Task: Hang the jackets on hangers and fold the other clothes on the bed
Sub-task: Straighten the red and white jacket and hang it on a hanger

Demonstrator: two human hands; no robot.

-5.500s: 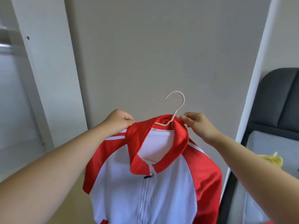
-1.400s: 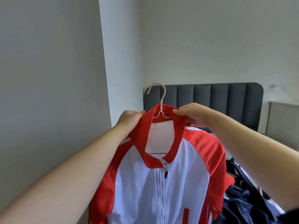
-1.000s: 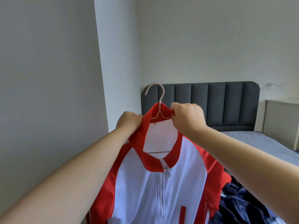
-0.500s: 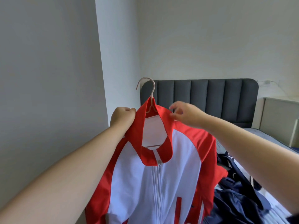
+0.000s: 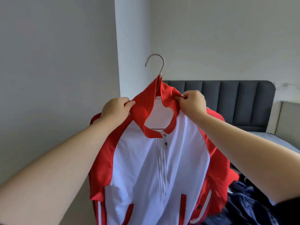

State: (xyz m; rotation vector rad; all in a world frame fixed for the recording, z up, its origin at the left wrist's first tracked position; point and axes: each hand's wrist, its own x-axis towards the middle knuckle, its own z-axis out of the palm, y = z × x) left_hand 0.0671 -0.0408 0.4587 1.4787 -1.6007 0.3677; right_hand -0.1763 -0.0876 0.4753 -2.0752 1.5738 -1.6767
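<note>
Now we pinch the jacket (image 5: 155, 168) collar with our left hand (image 5: 114, 109) and right hand (image 5: 191, 103), hanger (image 5: 159, 67) hook rising between them. Hanging is under way; next we need a rail.

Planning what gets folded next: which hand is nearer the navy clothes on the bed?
Right. The right hand pinches the red collar above and left of the navy clothes; the left hand grips the collar's far side, across the jacket from them.
</note>
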